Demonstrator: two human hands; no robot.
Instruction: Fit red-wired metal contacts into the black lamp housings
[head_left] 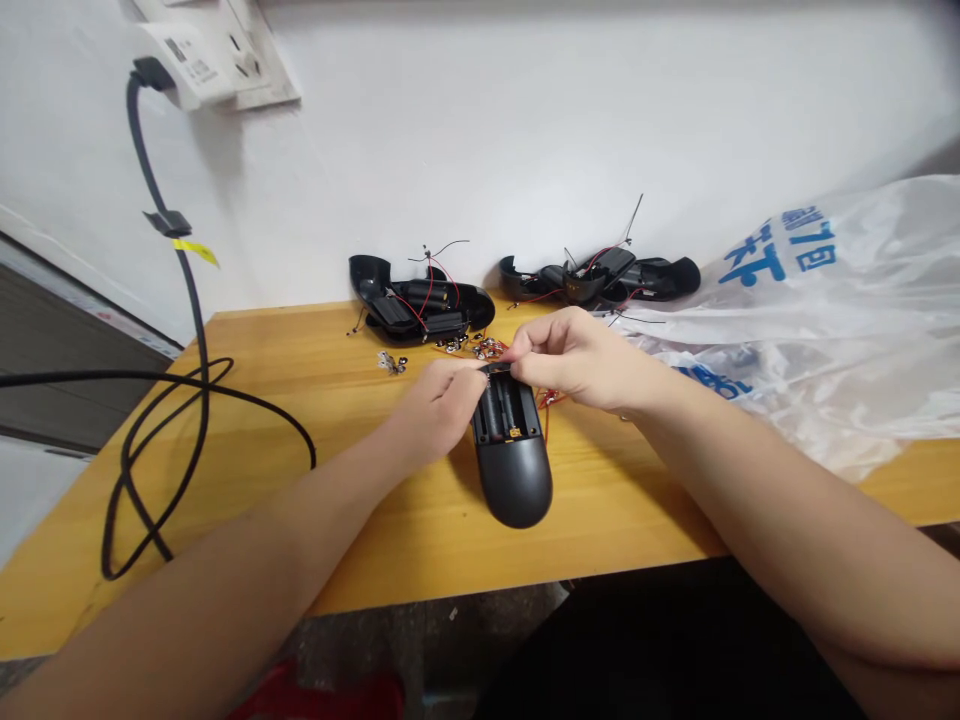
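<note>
Forearms [225, 570] reach over the bench's [622, 520] near edge. Mid-bench, left hand [439, 412] curls over the open black casing [514, 488], steadying it; right hand [577, 358] pinches something small [498, 366] at its far end. Wired casings [420, 312] lie by the far edge.

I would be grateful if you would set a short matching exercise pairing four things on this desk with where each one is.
Things:
1. Black battery-compartment shell
2. Plastic bag with blue lettering
3. Black cable
4. White wall socket

Places:
A. Fixed to the wall
B. Under the fingers of the left hand and right hand, on the wooden table
C. Heaped at the table's right end
D. Looped across the table's left side

Pairs: 1-B, 2-C, 3-D, 4-A
</note>
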